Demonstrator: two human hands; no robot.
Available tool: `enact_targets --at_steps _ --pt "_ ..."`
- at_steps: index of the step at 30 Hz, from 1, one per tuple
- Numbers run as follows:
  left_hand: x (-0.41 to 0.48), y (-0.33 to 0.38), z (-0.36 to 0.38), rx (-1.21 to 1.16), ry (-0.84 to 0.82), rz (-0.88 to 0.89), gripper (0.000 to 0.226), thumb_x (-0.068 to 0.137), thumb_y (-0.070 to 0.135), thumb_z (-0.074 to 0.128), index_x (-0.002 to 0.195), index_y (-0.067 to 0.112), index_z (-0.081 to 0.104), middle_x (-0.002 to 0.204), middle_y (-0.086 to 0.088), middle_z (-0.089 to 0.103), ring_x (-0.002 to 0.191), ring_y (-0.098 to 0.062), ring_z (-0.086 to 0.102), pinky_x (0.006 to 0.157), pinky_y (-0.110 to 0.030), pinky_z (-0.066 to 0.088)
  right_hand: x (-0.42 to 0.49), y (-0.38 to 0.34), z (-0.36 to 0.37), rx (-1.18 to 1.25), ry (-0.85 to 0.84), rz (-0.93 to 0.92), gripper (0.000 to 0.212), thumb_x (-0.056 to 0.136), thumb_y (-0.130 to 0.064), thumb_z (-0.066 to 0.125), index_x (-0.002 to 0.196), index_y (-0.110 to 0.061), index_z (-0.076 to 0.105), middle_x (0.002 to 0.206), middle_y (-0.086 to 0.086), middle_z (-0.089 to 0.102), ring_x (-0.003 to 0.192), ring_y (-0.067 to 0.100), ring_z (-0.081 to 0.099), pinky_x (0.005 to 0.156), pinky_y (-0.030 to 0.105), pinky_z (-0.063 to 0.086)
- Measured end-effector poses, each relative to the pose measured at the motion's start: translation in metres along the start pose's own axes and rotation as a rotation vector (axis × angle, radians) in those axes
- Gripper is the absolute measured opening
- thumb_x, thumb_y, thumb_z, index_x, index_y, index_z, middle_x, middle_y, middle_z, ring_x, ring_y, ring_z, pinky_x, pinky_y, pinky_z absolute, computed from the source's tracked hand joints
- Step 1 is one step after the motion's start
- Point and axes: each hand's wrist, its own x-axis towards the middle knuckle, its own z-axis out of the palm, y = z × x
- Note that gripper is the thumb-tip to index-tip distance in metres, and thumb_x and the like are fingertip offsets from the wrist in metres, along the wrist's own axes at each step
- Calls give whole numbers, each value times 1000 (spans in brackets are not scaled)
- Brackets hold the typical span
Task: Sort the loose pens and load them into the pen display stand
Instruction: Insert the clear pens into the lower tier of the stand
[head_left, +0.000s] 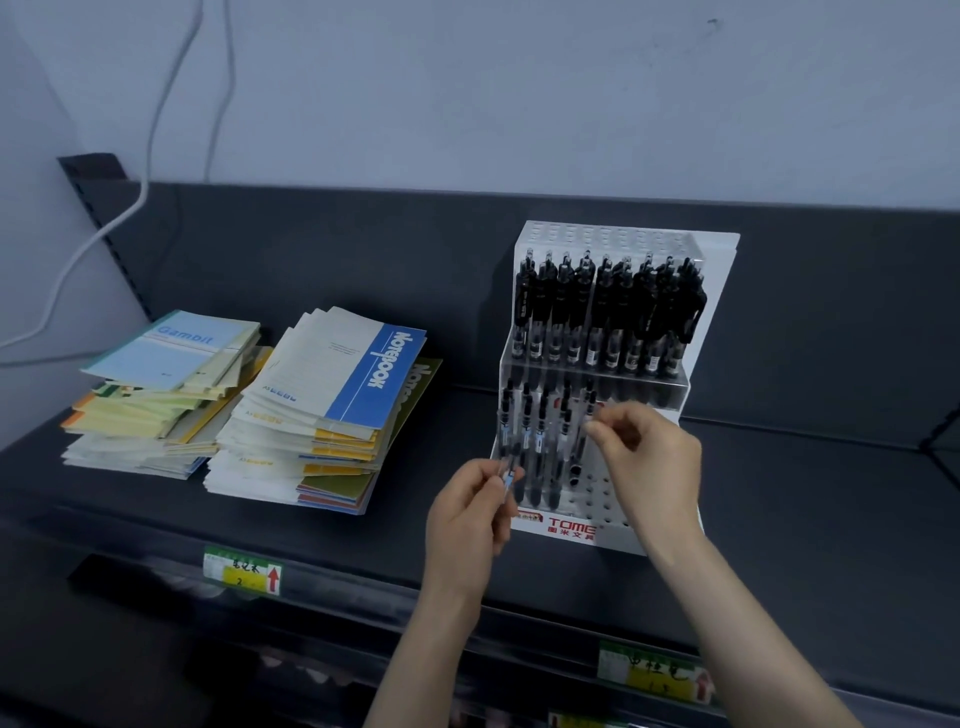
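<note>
A white and clear tiered pen display stand (719, 270) sits on the dark shelf. Its upper tier is packed with several black pens (605, 306). The lower tier holds several pens (540, 441) on its left side, with bare holes to the right. My left hand (467, 512) grips a small bunch of pens (508, 470) just in front of the stand's lower left corner. My right hand (649, 457) pinches the top of one pen (584, 441) that stands tilted in the lower tier.
Two piles of notebooks (322, 410) lie to the left of the stand, the left pile topped by a light blue one (171, 353). White cables (156, 130) hang down the wall. Price labels (244, 569) run along the shelf's front edge (519, 618).
</note>
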Motion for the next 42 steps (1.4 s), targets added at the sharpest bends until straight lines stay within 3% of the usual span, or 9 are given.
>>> enact_targets --at_steps 3,8,15,18,23,28,31,38,42 --pt "0 -1 3 18 -7 15 15 97 3 48 99 11 60 63 0 58 51 -9 45 47 -21 37 -17 -4 -10 111 28 30 8 82 -19 72 88 -25 72 74 -19 66 72 -3 62 69 7 47" --pt "-1 -4 15 49 -106 35 5 94 0 53 92 4 55 63 0 62 53 -11 49 50 -23 41 -44 -14 -10 311 -214 130 17 79 -14 74 71 -28 69 66 -18 69 62 -5 61 58 7 45" --pt "0 -7 10 332 -135 43 7 88 21 67 82 24 63 74 7 66 63 -6 59 61 -22 52 -16 -19 -40 443 58 164 11 80 -15 73 78 -26 69 70 -2 72 69 16 70 68 27 56" --pt "0 -11 2 626 -64 107 8 87 30 68 81 31 62 73 11 61 68 -3 56 65 -21 50 1 -24 -50 368 190 45 13 82 -18 72 77 -29 66 71 -4 70 73 18 70 72 27 55" --pt "-3 -9 -2 789 -34 146 8 89 33 65 83 33 59 76 13 60 70 -2 56 62 -16 46 7 -29 -39 159 152 -125 7 82 -18 72 89 -19 71 74 -17 65 69 0 63 70 10 51" --pt "-3 -8 -7 832 -24 146 5 89 35 63 87 32 60 78 13 61 73 -3 57 65 -19 48 1 -17 -14 -72 46 -251 8 81 -16 73 89 -13 73 70 -9 67 63 7 62 66 27 56" --pt "-3 -9 -9 841 -26 145 6 89 36 63 86 32 59 77 14 60 73 -3 56 65 -18 47 -6 -6 0 -96 36 -233 6 82 -16 72 86 -12 71 68 -5 66 62 13 62 62 34 56" --pt "0 -9 -10 843 -55 156 3 91 35 61 88 33 61 75 15 58 72 -1 55 62 -11 40 -9 -1 5 -68 82 -168 6 82 -15 72 84 -11 69 68 -6 63 62 11 61 62 22 49" --pt "0 -10 -7 839 -91 174 4 91 37 60 90 34 62 77 16 60 73 0 56 62 -12 41 -11 2 7 -135 50 -149 5 81 -13 71 83 -13 67 69 -7 65 63 13 62 62 28 52"
